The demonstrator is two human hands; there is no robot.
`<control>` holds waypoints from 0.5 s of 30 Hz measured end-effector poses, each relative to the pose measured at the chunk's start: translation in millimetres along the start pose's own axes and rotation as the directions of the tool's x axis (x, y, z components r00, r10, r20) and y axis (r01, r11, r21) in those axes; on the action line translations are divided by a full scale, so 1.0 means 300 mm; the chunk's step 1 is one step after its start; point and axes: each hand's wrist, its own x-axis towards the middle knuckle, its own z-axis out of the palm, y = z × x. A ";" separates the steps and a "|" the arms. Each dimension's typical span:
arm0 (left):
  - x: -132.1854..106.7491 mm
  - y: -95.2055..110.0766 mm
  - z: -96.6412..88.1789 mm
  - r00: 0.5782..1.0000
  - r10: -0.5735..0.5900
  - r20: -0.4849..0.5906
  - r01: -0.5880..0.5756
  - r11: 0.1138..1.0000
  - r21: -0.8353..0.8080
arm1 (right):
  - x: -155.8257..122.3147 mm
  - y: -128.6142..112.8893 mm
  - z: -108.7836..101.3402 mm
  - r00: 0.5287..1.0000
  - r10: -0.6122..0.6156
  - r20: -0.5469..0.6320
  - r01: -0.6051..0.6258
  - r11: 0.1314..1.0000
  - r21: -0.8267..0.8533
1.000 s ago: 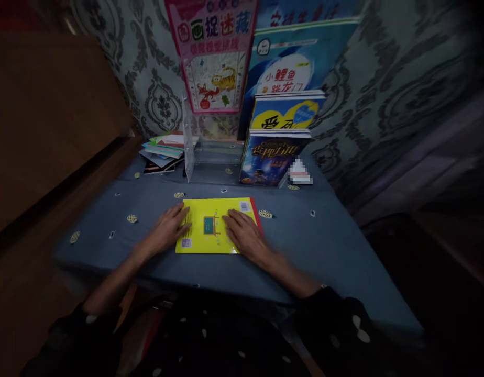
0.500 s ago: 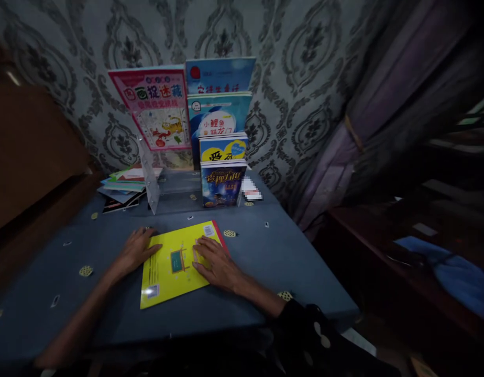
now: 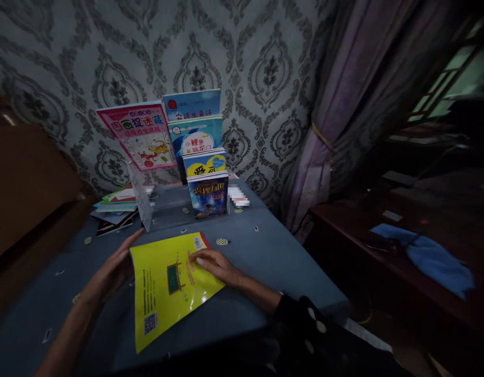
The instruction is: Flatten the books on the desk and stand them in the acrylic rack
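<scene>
- A thin yellow softcover book [image 3: 167, 288] lies cover-up on a table draped in a blue cloth [image 3: 265, 256], near its front edge and turned at an angle to the person seated there.
- The right hand [image 3: 214, 264] rests flat on the book's upper right corner, fingers spread, gripping nothing.
- The left hand [image 3: 110, 269] sits against the book's left edge, fingers stretched out and not closed round it.
- The book looks light and bendy, and its glossy cover is likely to slide on the cloth. The long edges or the spine side seem the surest places to take hold.
- Behind it, a clear acrylic book stand [image 3: 142, 201] holds upright picture books [image 3: 208, 196], with a flat pile of books [image 3: 114, 209] to its left.
</scene>
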 end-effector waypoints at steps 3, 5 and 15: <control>0.035 0.009 0.049 0.996 0.083 0.025 -0.083 0.997 -0.008 | -0.002 -0.001 -0.002 0.999 0.032 -0.004 -0.032 0.998 0.049; 0.071 0.008 0.078 0.993 0.097 0.062 -0.102 0.991 0.086 | -0.004 -0.006 -0.002 0.999 0.034 0.005 -0.034 0.996 0.076; 0.236 -0.018 0.217 0.794 0.195 0.575 -0.490 0.765 0.418 | 0.000 0.004 -0.003 0.998 0.063 0.019 -0.066 0.978 0.197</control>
